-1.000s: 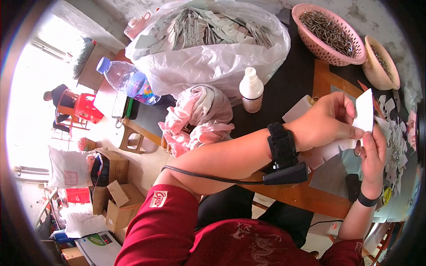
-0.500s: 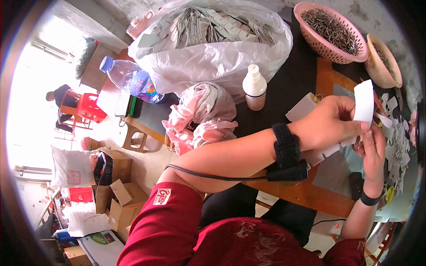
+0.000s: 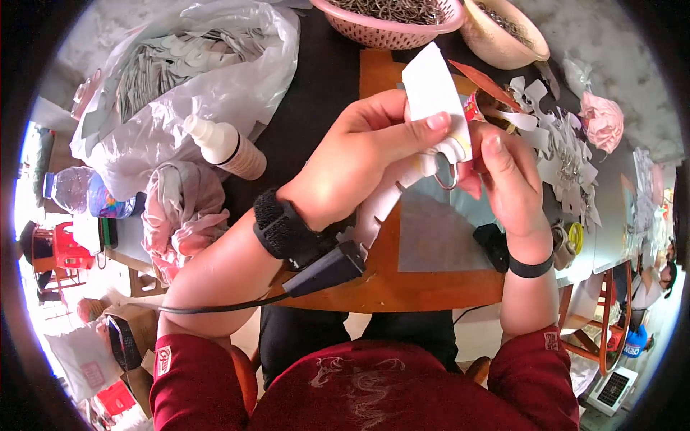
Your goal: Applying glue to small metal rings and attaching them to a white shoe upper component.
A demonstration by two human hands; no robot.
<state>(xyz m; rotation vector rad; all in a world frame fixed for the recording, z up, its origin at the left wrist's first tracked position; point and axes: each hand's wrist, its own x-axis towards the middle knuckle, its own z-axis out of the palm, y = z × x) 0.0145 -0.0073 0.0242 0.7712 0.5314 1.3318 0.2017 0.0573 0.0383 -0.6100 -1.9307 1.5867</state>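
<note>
My left hand (image 3: 359, 151) is closed, thumb on top, around a white, slightly curved flat piece (image 3: 429, 82). From that piece's lower end a metal ring (image 3: 453, 178) hangs between my hands. A longer pale strip with notched edges (image 3: 381, 208) runs beneath my left wrist. Close to the ring, on its right, my right hand (image 3: 514, 183) has curled fingers, the thumb pointing up beside the index finger. Whatever those fingers hold is hidden. Just behind them appear a red printed item (image 3: 472, 108) and a reddish-brown flat blade-like piece (image 3: 489, 85).
A pink basket of metal rings (image 3: 388, 32) and a cream bowl (image 3: 496, 43) stand at the back. Several white cut pieces (image 3: 568, 158) lie right. Leftward are a plastic bag of grey-white pieces (image 3: 215, 93), a white bottle (image 3: 226, 147), crumpled pink cloth (image 3: 180, 208) and a clear bottle (image 3: 79, 188).
The view has swung right, so the tabletop things sit farther left in it. My left hand keeps hold of the white piece, and the metal ring now shows more plainly below it.
</note>
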